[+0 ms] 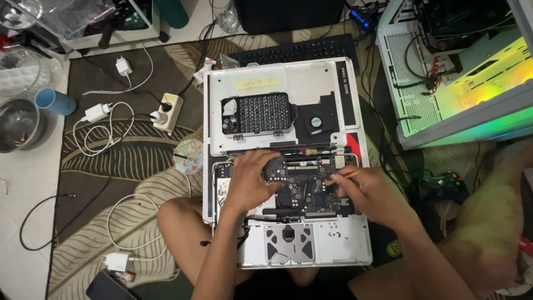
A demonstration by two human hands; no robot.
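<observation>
1. Left hand (251, 179): closed around small black fan (274, 168), lifted just above opened laptop (288, 244).
2. Right hand (371, 191): pinching thin wooden-handled tool (342, 177), tip at dark logic board (305, 191).
3. Behind: grey bit case (258, 113) on removed bottom cover (311, 83).

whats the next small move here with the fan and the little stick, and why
Probably lift the round black fan clear with the left hand: its grip is already on the fan above the open laptop's logic board, while the right hand points a thin wooden stick just beside it.
</observation>
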